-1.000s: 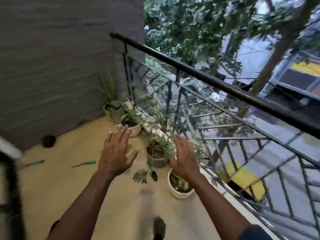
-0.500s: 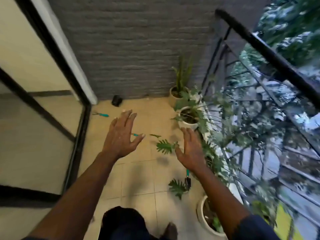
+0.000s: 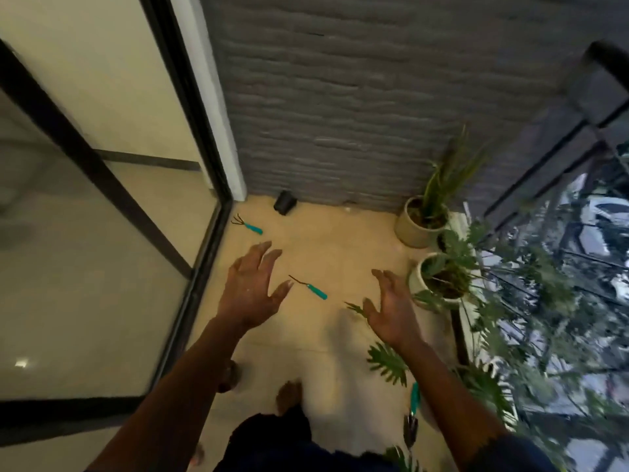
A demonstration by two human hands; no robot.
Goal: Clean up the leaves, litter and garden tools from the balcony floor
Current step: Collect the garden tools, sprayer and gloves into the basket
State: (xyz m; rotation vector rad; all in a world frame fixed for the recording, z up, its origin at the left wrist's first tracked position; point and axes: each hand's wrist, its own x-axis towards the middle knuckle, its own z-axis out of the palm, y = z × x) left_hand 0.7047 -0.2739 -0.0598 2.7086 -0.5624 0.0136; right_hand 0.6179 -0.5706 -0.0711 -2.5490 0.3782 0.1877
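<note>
A: Both hands are out over the floor: the left hand point(image 3: 250, 294) and the right hand point(image 3: 391, 311) have fingers spread and a little bent, with nothing in either.

B: What lies around them?

A: A teal-handled tool point(image 3: 309, 289) lies on the tiles between the two hands, touched by neither. A teal-handled hand rake point(image 3: 247, 224) lies farther off, just beside the frame of the glass door point(image 3: 102, 233). A black pot point(image 3: 284, 203) lies on its side at the foot of the wall. One cut leaf point(image 3: 388, 362) shows beside the right forearm, and a leaf tip point(image 3: 354, 307) pokes out by the right thumb.

B: And near the right elbow?

A: A third teal handle point(image 3: 413, 400). It is probably a trowel, though the blur leaves that unsure. Fronds from the white pot point(image 3: 432, 277) and the beige pot point(image 3: 417, 223) crowd the right side.

B: What's changed from half a second ago?

A: The view has dipped lower toward the floor. The tool between the hands, then partly behind the left hand, now shows whole. The fingers are more bent too.

B: And the setting?

A: Pale beige floor tiles point(image 3: 340, 240) run to a grey brick wall point(image 3: 340, 114) at the far end. The glass door is on the left and a black railing point(image 3: 609, 59) on the right. The person's feet point(image 3: 289, 396) are at the bottom.
</note>
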